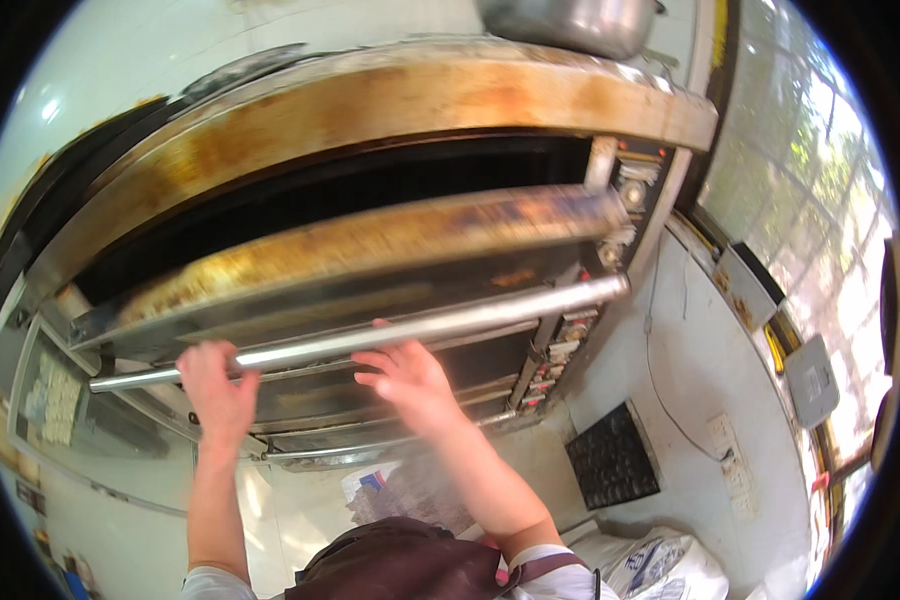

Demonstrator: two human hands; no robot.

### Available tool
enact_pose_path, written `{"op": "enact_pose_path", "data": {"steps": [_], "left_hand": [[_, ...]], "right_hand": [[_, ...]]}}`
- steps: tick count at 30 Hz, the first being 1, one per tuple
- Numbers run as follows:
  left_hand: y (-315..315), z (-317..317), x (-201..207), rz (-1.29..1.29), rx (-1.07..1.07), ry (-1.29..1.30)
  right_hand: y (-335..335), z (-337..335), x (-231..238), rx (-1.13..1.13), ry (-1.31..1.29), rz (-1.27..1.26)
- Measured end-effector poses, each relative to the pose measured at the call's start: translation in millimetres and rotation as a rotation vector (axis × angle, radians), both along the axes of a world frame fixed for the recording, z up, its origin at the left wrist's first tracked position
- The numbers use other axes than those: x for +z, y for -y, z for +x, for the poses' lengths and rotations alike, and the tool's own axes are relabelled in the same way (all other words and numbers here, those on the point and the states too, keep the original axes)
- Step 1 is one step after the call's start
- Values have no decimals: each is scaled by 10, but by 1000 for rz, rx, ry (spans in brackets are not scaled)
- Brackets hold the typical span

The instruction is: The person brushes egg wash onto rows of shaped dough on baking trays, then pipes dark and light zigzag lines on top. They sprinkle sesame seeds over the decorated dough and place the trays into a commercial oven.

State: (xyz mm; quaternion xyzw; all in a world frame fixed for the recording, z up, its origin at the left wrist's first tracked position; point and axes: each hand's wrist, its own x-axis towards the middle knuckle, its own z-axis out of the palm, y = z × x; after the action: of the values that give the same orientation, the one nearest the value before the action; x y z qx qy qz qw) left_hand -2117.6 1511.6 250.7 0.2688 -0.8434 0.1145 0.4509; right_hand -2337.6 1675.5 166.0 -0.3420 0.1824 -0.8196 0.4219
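A long silver handle bar (510,312) runs across the front of a stacked deck oven (450,92). Its browned upper door (370,245) is tilted down, and the dark chamber (350,185) shows above it. My left hand (218,395) is curled round the bar toward its left end. Farther right, my right hand (420,388) has its fingers spread at the bar's lower side; one fingertip shows above the bar, and whether it touches is unclear. Motion blurs both the hands and the door.
Knobs and small red lights (634,185) line the oven's right side. A metal pot (570,25) stands on top. Another handle (340,450) crosses lower down. On the right are a dark floor-level panel (613,457), a hanging cable, a window and white sacks (670,570).
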Motion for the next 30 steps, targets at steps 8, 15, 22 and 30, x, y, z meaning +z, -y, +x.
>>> {"op": "enact_pose_path", "data": {"steps": [8, 15, 22, 30], "left_hand": [[-235, 334, -961, 75, -94, -60], [-562, 943, -1363, 261, -142, 119], [-843, 3109, -3195, 1033, 275, 107], [-3174, 7068, -4893, 2007, 1807, -229]], "right_hand": [[-153, 401, -481, 126, 423, 12], [-83, 307, -1000, 126, 458, 69], [96, 35, -1669, -139, 337, 194], [212, 638, -1979, -40, 250, 363]]}}
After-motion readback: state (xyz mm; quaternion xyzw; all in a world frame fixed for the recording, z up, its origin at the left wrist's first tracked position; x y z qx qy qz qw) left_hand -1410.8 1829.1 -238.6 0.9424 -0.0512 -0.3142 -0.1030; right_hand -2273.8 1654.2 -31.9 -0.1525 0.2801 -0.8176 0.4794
